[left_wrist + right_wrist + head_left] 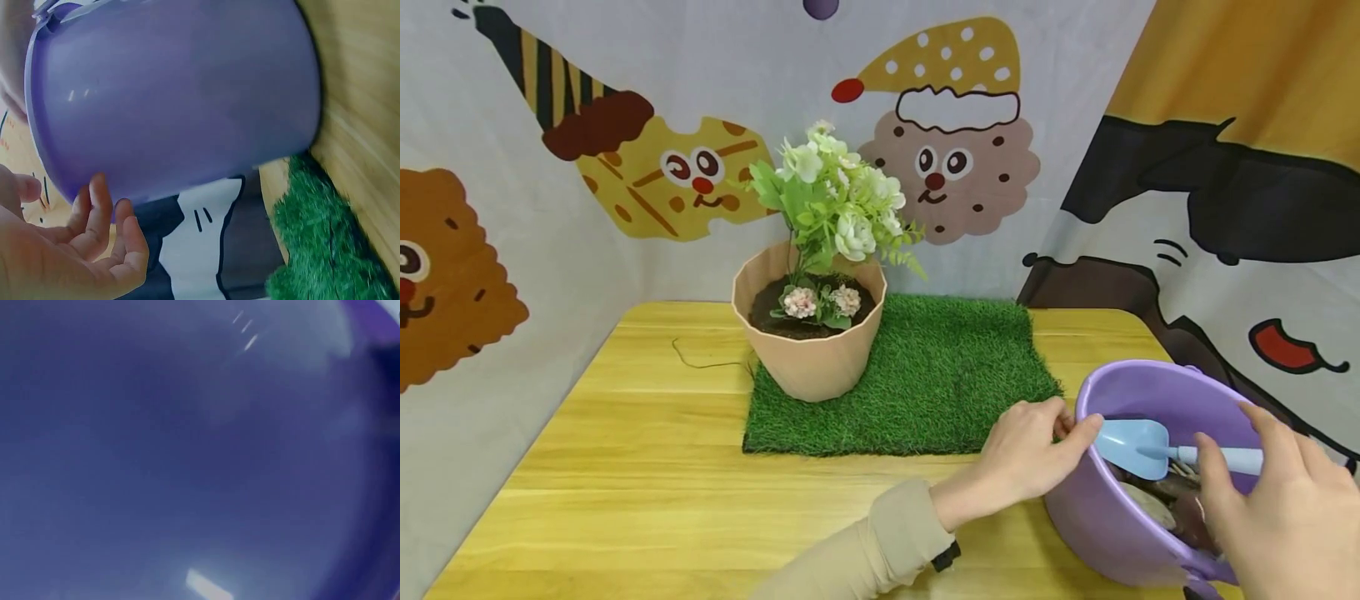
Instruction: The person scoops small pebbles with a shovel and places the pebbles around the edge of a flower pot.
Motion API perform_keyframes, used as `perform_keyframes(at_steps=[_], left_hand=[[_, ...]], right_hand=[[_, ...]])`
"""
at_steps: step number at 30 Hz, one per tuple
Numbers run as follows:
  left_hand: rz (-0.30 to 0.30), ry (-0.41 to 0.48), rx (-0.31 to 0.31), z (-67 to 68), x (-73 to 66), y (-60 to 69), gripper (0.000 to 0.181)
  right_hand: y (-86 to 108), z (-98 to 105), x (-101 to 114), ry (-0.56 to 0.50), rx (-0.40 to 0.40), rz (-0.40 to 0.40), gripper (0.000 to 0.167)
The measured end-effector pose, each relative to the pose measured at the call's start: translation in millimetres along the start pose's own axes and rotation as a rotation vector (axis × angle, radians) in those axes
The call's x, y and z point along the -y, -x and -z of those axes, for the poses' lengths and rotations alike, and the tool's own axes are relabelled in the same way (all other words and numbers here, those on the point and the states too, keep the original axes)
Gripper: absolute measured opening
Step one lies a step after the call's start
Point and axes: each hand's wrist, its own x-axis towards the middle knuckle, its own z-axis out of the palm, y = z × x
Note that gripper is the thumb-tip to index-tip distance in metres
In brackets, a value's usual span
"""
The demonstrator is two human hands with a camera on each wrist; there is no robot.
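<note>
Right hand (1292,500) spread, thumb and fingers parted about blue trowel's (1146,454) handle; trowel lies in purple bucket (1093,529), four o'clock. Left hand (1030,450) pinches bucket's ten-o'clock rim. Likely step: taking trowel; next calls for closing on handle.

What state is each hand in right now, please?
Left hand: holding the edge of the bucket.
Right hand: open, near the shovel.
</note>
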Motion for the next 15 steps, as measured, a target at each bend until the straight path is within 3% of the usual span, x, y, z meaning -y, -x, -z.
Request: perform_keyframes(at_steps=[3,7,10,15], left_hand=[[0.041,0.038,0.006,-3.3,-3.9,-1.9,0.033],[0.090,0.065,0.014,-4.9,-6.4,-3.3,0.025],[0.112,0.092,0.017,-5.4,-7.2,-3.9,0.021],[0.123,0.109,0.015,-7.0,-8.5,-4.2,0.018]], right_hand=[[-6.4,-2.3,-11.1,-0.063,0.020,-0.070,0.056],[-11.9,-9.3,-27.8,-0.242,-0.028,-0.115,0.052],[-17.0,-16.1,-43.6,-0.290,-0.073,-0.120,0.050],[-26.8,-24.5,-66.4,-0.298,-0.018,-0.162,0.051]])
